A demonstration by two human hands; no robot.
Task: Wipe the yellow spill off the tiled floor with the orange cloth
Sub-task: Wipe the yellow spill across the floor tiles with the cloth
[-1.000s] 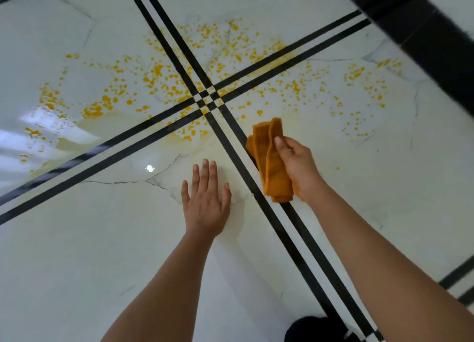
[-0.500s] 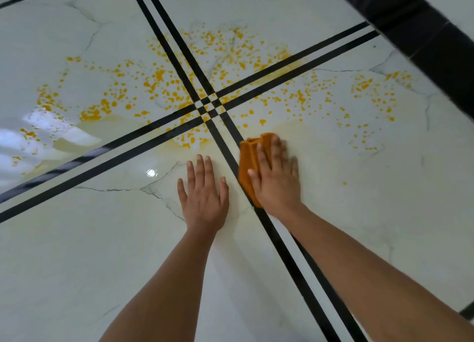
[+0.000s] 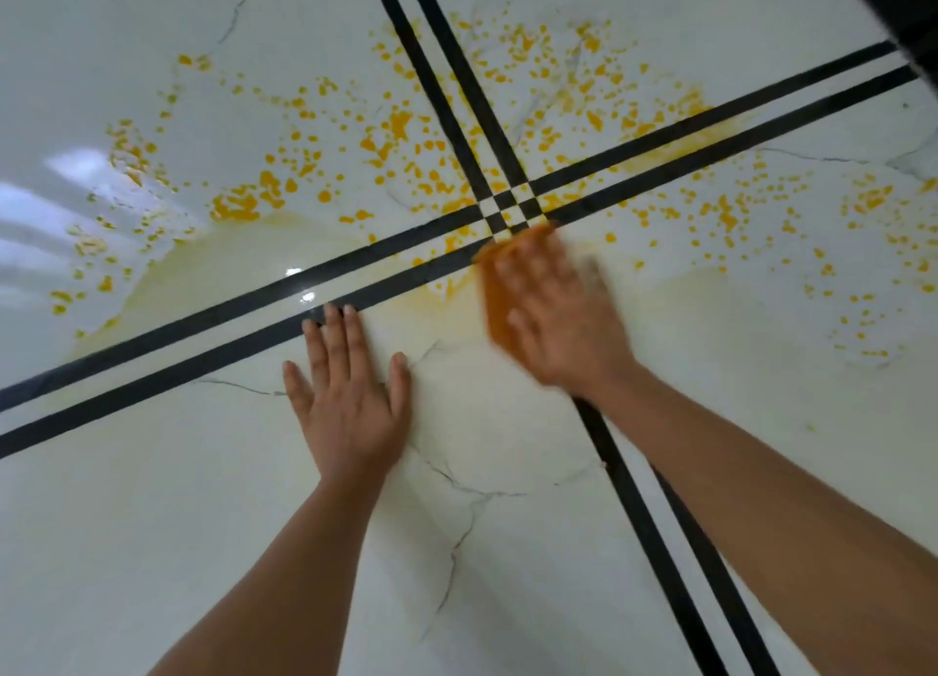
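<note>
Yellow spill droplets (image 3: 396, 132) are scattered over the glossy white tiled floor (image 3: 203, 498), on both sides of the crossing black stripes (image 3: 510, 208). My right hand (image 3: 563, 315) lies flat on the orange cloth (image 3: 495, 295) and presses it to the floor just below the crossing; the hand is motion-blurred and covers most of the cloth. My left hand (image 3: 347, 396) rests flat on the tile to the left, fingers together, holding nothing. A pale yellow smear (image 3: 254, 259) spreads on the tile left of the cloth.
A dark wall base (image 3: 908, 20) runs along the top right corner. Thin grey veins (image 3: 457, 487) run through the tile near my wrists. Window glare (image 3: 45, 208) shows on the floor at far left.
My right hand brought the cloth down onto the floor and slid it forward up to the stripe crossing. The view has moved closer to the spill; my left hand stays planted.
</note>
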